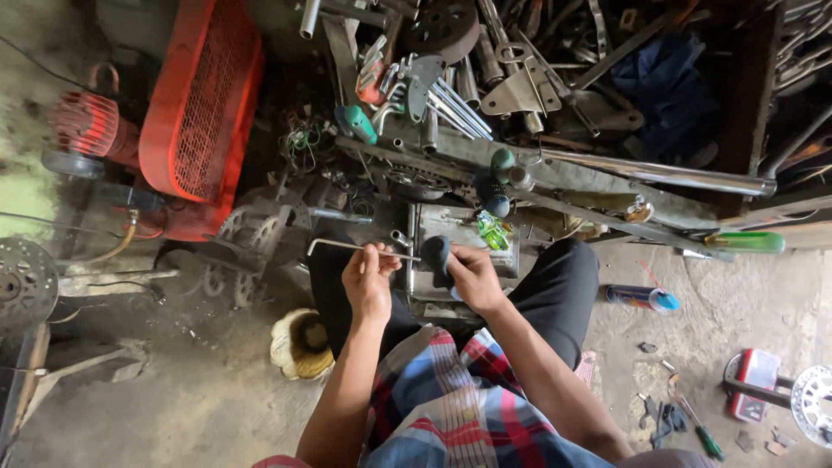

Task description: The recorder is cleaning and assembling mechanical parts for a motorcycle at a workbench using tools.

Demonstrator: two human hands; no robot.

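Head view, looking straight down: the left hand [367,279] is pinched closed around the long shank of an L-shaped hex key [347,246], thumb and fingertips clenched near the middle of the bar. The key's short bent end points down at the far left of the grip, and the other end runs right toward the right hand [472,276]. That right hand is curled shut over a dark rounded knob or handle [436,253], which sits just beyond its fingers and against the grey metal engine block [459,227] between the knees. The key's tip seems to meet the work just beside that knob, but the exact seat is hidden by the fingers, so I cannot tell whether it is fully home in a socket.

To my eye, this is a turning step, and doing it well means keeping the key square to the fastener, pushed fully in before any force, with the right hand steadying the part so it cannot twist. Sliding the left grip out toward the bent end would give more leverage.

Just above the grip lie a green-handled screwdriver [359,123] and a fan of loose hex keys [458,107]. Far left of it stands a red compressor [201,97]; to the right, a blue spray can [642,298] lies on the concrete floor [199,399].
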